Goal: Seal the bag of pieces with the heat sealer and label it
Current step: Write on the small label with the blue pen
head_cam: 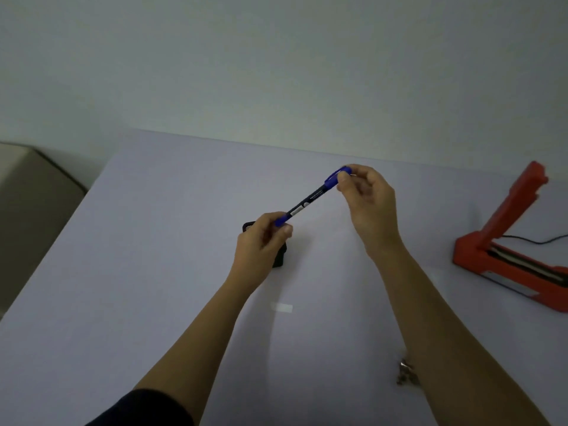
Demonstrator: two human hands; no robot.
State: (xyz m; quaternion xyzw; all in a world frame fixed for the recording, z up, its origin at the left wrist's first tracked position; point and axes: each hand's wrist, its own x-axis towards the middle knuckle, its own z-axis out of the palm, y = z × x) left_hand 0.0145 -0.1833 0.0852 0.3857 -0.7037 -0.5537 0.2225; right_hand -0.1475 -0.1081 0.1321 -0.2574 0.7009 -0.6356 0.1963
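The bag of pieces (405, 372) lies on the tabletop (147, 272), nearer the person than either grip and half hidden by the right forearm (445, 333). Labelling looks to be the step in hand. The marker (307, 204) spans both grips — left hand (261, 241) curled round its tail, right hand (367, 201) pinching the cap (337, 175). Next, I judge: uncap, then write on the white label (282, 307) lying short of the grips.

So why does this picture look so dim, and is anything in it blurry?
Head view: low, even light with a bluish cast, only faint shadows on the table. Head view: the marker in the left hand and right hand is fairly sharp, its print unreadable; the shiny pieces near the bottom are blurred.
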